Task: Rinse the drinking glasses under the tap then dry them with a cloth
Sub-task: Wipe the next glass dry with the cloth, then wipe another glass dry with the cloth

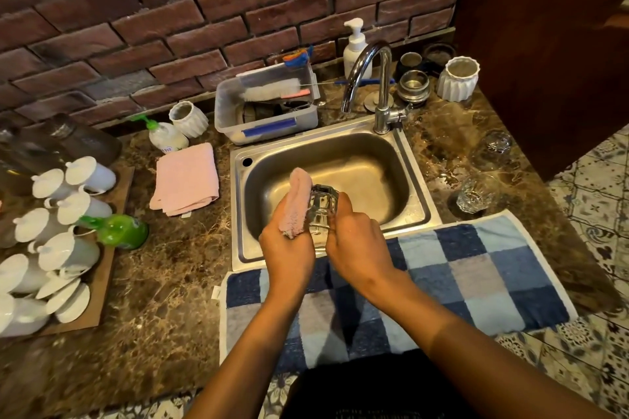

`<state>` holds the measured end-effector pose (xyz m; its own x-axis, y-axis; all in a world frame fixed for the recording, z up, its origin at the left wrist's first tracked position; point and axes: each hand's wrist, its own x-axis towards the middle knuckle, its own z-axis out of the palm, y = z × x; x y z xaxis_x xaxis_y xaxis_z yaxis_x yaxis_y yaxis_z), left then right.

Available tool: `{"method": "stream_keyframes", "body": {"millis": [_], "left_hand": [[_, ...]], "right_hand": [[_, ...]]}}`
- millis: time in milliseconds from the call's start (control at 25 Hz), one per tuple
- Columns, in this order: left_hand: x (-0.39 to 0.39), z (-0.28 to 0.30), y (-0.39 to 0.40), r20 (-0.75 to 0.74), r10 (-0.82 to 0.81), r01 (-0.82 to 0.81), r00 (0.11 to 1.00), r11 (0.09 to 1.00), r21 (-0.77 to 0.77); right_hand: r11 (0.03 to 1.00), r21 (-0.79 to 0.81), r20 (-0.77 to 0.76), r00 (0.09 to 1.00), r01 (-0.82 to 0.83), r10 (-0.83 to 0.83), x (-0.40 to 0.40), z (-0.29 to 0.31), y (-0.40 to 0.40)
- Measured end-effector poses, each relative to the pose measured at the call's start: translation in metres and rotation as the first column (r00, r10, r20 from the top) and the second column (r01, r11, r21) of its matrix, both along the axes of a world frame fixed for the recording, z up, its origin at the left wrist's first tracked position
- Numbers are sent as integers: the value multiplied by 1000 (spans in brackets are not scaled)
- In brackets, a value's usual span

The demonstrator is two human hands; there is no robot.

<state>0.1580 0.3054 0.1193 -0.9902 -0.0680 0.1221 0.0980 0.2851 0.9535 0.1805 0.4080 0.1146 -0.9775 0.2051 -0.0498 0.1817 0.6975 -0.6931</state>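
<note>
Brown marble countertop (pixel 163 289) fills the frame below a red brick wall (pixel 170 10). At centre sits a rectangular stainless steel sink (pixel 374 160), a blue checked towel (pixel 476 275) along its lower edge. Over the basin, the right hand (pixel 357 245) grips a clear faceted drinking glass (pixel 323 204); the left hand (pixel 289 248) holds a folded pink cloth (pixel 296 204) against its side. Two more clear glasses (pixel 476 194) stand at right.
</note>
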Motion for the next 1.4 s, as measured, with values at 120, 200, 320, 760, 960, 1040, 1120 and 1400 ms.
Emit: {"method": "stream_keyframes", "body": {"millis": [120, 200, 320, 760, 960, 1040, 1120, 1400], "left_hand": [[1, 4, 22, 353, 170, -315, 920, 857, 408], [1, 3, 27, 436, 218, -396, 873, 839, 373], [0, -3, 24, 229, 177, -211, 957, 968, 133], [15, -29, 82, 592, -44, -274, 805, 857, 436], [14, -48, 91, 501, -51, -121, 864, 944, 306], [10, -64, 101, 525, -60, -83, 849, 966, 245], [11, -83, 111, 571, -160, 43, 805, 976, 212], [20, -140, 135, 820, -131, 12, 557, 989, 150]], "right_hand": [[806, -545, 54, 970, 229, -239, 5, 1, -14], [771, -576, 88, 958, 272, -271, 5, 0, -11], [976, -160, 13, 989, 150, -150, 4, -6, 12], [928, -150, 53, 940, 341, -336, -1, -29, 76], [901, -211, 355, 889, 378, -290, 35, -62, 164], [830, -299, 506, 816, 471, -281, 68, -75, 201], [844, -209, 574, 761, 495, -304, 98, -83, 240], [708, -119, 591, 623, 696, -513, 82, -113, 362]]}}
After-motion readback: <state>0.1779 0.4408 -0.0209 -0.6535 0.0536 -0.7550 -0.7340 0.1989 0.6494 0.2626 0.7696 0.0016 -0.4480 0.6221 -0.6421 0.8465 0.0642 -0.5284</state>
